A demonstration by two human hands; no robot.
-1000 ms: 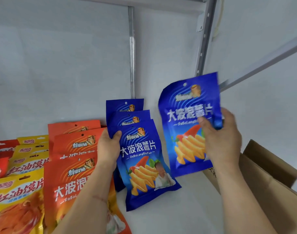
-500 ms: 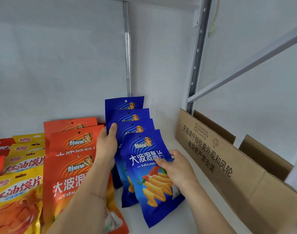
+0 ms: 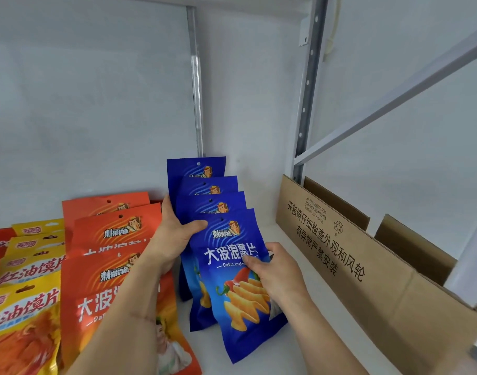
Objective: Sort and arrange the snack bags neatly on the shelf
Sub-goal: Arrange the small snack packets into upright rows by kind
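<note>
On shelf (image 3: 299, 347), hands gripping front blue bag (image 3: 232, 299)

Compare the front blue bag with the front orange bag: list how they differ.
The front blue bag is held by both the left hand and the right hand; the front orange bag is in neither hand's grip. The blue one pictures ridged chips with a red chili; the orange one's artwork is mostly hidden by the left forearm. Both carry the same white lettering and cartoon logo.
</note>
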